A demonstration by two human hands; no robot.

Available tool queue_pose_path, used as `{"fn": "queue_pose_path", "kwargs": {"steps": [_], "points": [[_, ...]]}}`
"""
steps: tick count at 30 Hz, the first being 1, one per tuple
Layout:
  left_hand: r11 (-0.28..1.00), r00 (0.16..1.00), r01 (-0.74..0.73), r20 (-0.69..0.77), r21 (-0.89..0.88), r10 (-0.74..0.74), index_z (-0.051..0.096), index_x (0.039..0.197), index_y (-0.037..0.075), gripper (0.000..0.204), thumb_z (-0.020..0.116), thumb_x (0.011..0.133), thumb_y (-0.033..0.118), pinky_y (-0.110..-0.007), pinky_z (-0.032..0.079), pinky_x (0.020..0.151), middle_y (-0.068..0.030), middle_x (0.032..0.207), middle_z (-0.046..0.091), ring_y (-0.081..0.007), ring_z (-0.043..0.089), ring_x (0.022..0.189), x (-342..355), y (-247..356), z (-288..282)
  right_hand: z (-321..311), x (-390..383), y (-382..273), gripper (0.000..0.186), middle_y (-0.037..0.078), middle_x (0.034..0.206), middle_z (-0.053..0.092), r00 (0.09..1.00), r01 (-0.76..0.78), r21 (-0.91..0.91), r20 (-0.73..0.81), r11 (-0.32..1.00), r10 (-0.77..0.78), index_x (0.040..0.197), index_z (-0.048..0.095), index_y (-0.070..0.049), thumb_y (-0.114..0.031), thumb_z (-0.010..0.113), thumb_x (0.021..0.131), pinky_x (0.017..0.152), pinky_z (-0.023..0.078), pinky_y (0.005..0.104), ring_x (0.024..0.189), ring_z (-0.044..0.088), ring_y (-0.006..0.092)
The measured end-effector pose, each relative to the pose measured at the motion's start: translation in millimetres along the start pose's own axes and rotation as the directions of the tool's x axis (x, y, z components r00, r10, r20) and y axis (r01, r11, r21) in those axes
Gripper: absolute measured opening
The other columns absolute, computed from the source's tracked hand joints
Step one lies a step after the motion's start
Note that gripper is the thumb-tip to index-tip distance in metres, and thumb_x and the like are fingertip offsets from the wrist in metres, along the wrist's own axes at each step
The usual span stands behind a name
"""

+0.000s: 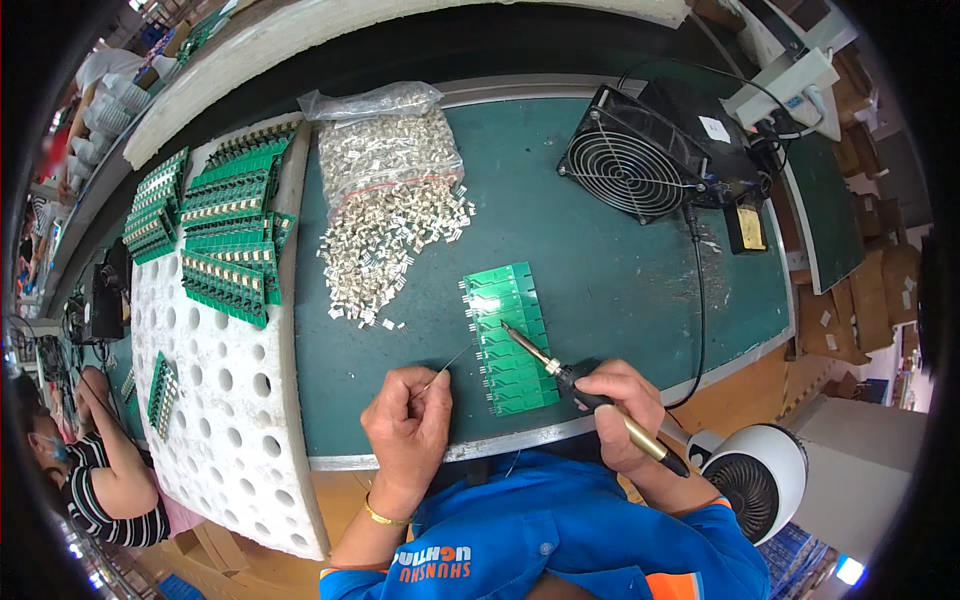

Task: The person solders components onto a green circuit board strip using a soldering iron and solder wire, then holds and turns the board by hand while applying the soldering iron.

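A green circuit board panel [510, 370] lies on the dark green work table, with a row of small pins along its left edge. My right hand [622, 405] grips a soldering iron [585, 388], whose metal tip rests over the upper part of the panel. To the left of the board, my left hand [408, 418] pinches a thin solder wire [452, 362] that slants up toward the board's left edge. Whether the wire touches the iron's tip is too small to tell. Past my left hand lies a pile of small white connectors [375, 255], spilling from a clear plastic bag [385, 125].
A white foam board [215, 400] with holes carries stacks of green circuit boards [230, 225] on the left. At the back right stand a black fan [635, 165] and a yellow sponge holder [748, 228]. A white fan [755, 480] is beside my right arm. A co-worker [110, 480] sits at left.
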State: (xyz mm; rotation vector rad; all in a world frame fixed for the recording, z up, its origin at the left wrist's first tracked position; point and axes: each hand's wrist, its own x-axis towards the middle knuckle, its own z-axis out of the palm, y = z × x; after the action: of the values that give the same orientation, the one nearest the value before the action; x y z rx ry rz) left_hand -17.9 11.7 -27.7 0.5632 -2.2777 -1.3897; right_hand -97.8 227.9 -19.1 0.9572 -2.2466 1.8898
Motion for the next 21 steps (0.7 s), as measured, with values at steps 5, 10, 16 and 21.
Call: {"fn": "queue_pose_path", "kwargs": {"steps": [5,10,16,21], "points": [[0.995,0.994,-0.082,-0.063,0.051,0.085,0.06,0.083,0.002,0.01,0.07,0.085,-0.001,-0.022,0.034,0.045,-0.0001,0.059,0.052,-0.0051,0.039,0.048,-5,2,1,3,-6,-4,0.025,0.015,0.078,0.063,0.999,-0.037,0.013,-0.019,0.999,0.038,0.1,0.064,0.003,-0.02,0.062,0.093,0.056,0.046,0.0321,0.062,0.058,0.0221],[0.986,0.989,-0.115,-0.077,0.118,0.125,0.059,0.082,0.001,0.011,0.068,0.087,0.002,-0.022,0.038,0.049,0.0006,0.063,0.055,-0.0043,0.044,0.053,-4,3,8,2,-3,-4,0.019,0.013,0.075,0.063,0.999,-0.029,-0.013,-0.02,0.999,0.029,0.097,0.063,0.003,-0.015,0.064,0.09,0.054,0.045,0.0321,0.059,0.057,0.0216],[0.983,0.984,-0.133,-0.1,0.13,0.146,0.062,0.081,0.002,0.01,0.071,0.083,-0.001,-0.024,0.039,0.047,-0.0036,0.061,0.054,-0.0087,0.044,0.048,-2,3,12,2,1,-3,0.017,0.012,0.071,0.062,1.0,0.011,-0.049,0.011,0.999,-0.01,0.095,0.064,0.002,-0.013,0.066,0.088,0.053,0.044,0.0316,0.056,0.056,0.0217],[0.989,0.99,-0.1,-0.086,0.11,0.11,0.06,0.08,0.002,0.01,0.07,0.084,0.0,-0.022,0.036,0.047,-0.0006,0.06,0.053,-0.0056,0.042,0.05,-1,3,11,4,4,-2,0.017,0.012,0.07,0.062,1.0,0.008,-0.047,0.004,0.999,-0.007,0.095,0.065,0.001,-0.015,0.066,0.089,0.053,0.045,0.0313,0.056,0.057,0.0215]]}}
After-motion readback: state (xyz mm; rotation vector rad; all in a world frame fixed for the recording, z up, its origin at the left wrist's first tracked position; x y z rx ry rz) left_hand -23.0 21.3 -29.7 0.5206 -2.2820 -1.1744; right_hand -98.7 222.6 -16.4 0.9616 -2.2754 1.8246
